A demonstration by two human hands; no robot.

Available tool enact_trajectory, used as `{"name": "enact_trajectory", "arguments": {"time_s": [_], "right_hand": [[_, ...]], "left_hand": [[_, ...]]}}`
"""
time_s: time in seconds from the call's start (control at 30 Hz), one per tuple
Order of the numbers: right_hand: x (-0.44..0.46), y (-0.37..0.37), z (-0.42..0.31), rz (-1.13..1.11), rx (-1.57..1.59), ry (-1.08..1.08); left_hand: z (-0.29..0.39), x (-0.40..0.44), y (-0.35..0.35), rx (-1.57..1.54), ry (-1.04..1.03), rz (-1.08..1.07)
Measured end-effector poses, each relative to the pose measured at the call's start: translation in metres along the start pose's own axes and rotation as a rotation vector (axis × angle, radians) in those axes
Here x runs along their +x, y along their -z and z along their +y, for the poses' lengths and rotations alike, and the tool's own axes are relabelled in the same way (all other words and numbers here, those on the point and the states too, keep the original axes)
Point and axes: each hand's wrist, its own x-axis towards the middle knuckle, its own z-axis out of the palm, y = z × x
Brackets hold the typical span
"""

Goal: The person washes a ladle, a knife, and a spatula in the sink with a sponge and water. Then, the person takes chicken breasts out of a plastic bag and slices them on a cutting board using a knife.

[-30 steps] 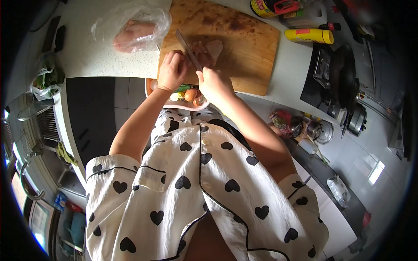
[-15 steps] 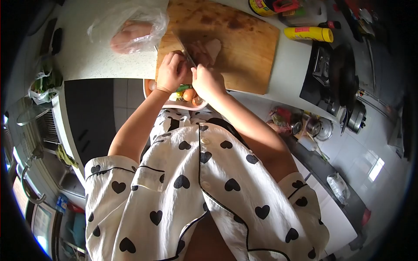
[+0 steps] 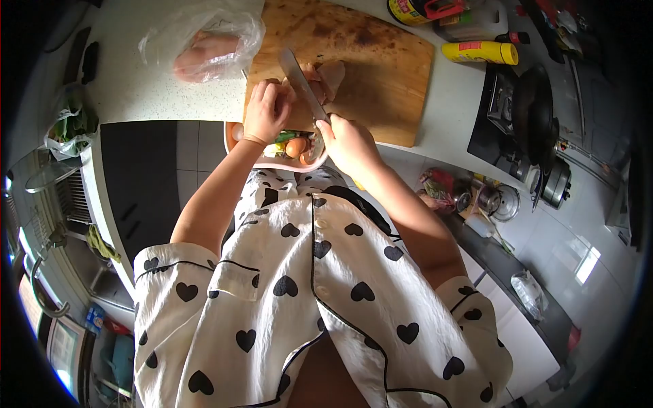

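My right hand grips the handle of a kitchen knife, its blade slanting up and left over a wooden cutting board. Pieces of raw meat, pale pink like chicken, lie on the board just right of the blade. At the board's left front edge, my left hand is closed, fingers curled on more of the raw meat, mostly hidden by the hand. A clear plastic bag with larger raw meat pieces in it lies left of the board.
Below the counter edge, under my hands, a bin holds eggshells and green scraps. At the back right stand a yellow bottle and other containers. A stove with a dark pan is to the right, a sink to the left.
My right hand has moved right and slightly down with the knife, so the blade now lies further right across the meat. My left hand has stayed nearly in place.
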Motion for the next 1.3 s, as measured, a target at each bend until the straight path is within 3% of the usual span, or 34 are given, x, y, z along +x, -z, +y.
{"name": "enact_trajectory", "arguments": {"time_s": [0.73,1.0,1.1,1.17,1.3], "right_hand": [[0.006,-0.017,-0.008,0.014,-0.070,0.025],[-0.006,-0.009,-0.003,-0.086,-0.110,-0.038],[0.014,-0.022,-0.010,-0.045,0.028,-0.013],[0.039,-0.041,-0.016,0.028,-0.107,-0.002],[0.043,-0.035,-0.005,0.103,-0.033,0.025]], "left_hand": [[-0.001,0.000,-0.002,0.051,0.053,-0.040],[0.001,0.001,-0.001,0.018,0.034,-0.028],[0.000,0.000,0.000,0.029,0.034,-0.034],[-0.001,0.001,-0.001,0.027,0.035,-0.037],[0.001,0.001,-0.002,-0.030,0.012,0.008]]}}
